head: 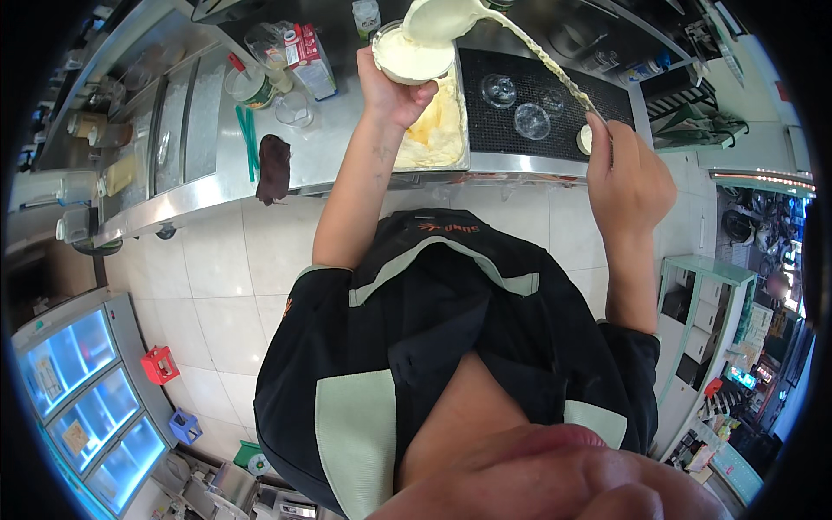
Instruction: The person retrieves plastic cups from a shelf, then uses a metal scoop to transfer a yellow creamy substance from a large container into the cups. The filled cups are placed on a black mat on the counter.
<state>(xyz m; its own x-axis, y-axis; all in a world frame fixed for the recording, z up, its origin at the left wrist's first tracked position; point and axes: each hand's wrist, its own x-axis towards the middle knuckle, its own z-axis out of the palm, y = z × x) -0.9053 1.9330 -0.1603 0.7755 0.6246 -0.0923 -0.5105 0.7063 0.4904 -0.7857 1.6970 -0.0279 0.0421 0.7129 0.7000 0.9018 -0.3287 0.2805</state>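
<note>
My left hand holds a clear cup filled almost to the rim with a pale yellow cream. A large ladle, its bowl coated in the same cream, rests against or just over the cup's far rim. My right hand grips the end of the ladle's handle, which is smeared with cream along its length. Below the cup stands a rectangular metal pan of yellow cream, partly hidden by my left hand and the cup. Several clear cups or domed lids sit on the black perforated mat to its right.
Left on the steel counter are a red and white carton, a tub with a red-handled utensil, a clear cup, green straws and a dark cloth. A small cream-filled cup stands near my right hand.
</note>
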